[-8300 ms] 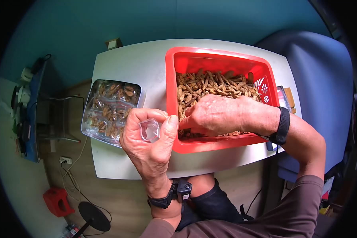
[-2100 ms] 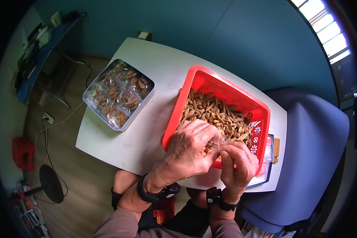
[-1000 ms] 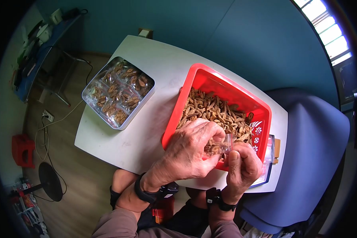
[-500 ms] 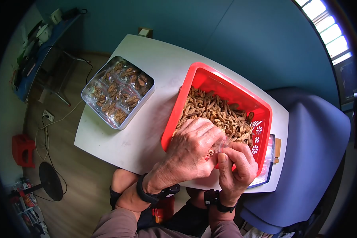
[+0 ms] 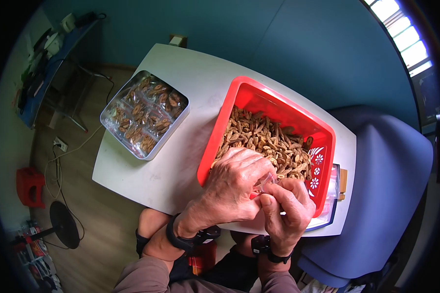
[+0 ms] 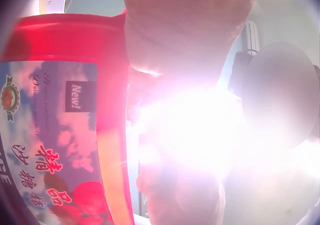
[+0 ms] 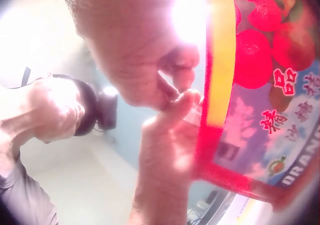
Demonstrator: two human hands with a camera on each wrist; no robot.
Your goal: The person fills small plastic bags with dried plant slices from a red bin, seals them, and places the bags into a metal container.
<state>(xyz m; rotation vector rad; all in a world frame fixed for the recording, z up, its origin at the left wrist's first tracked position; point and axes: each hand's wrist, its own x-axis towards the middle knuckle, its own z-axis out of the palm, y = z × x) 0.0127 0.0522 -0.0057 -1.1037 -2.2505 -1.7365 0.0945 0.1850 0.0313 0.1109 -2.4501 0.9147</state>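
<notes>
Head view: hands (image 5: 234, 183) (image 5: 292, 210) close together, curled inward

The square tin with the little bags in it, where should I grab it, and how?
I'd take the tin by its left and right outer walls, coming in from both sides at once. Those walls look straight and upright, good for a flat grip. The top is open and full of little bags, so reaching in there could mess them up.

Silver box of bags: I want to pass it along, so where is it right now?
In the head view, the silver box stands at the left on the white table, left of the red basket.
</notes>
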